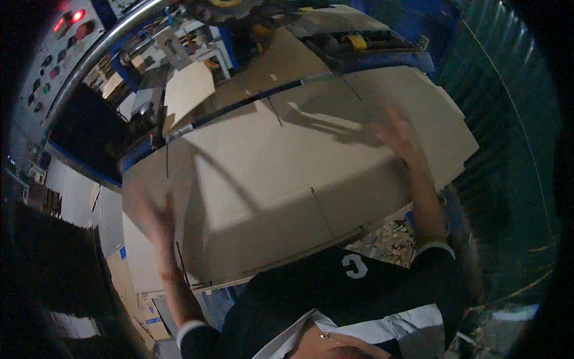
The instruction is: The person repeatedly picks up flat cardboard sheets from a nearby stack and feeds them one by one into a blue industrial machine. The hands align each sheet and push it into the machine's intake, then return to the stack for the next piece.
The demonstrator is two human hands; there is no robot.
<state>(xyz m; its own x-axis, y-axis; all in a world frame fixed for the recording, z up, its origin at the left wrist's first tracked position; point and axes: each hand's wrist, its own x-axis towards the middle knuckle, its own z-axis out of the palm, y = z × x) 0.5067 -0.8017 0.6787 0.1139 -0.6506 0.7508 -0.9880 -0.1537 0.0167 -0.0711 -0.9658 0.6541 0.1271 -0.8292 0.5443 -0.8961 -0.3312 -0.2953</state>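
Note:
A large flat cardboard sheet [287, 155] with narrow slots cut into its edges lies in front of me, across the machine's front. My left hand [154, 215] is over the sheet's left end, blurred by motion, its thumb apart from the fingers. Over the right part is my right hand [394, 131], also blurred, fingers spread and holding nothing. Its shadow falls on the board just to the left. Whether either palm touches the cardboard I cannot tell.
Beyond the sheet stands a machine with a blue edge bar [269, 93] and rollers [353, 43]. A control panel [57, 57] with lit red lamps and a curved metal rail [98, 57] are at far left. Cardboard scraps [388, 242] lie below; a green corrugated wall [508, 137] rises on the right.

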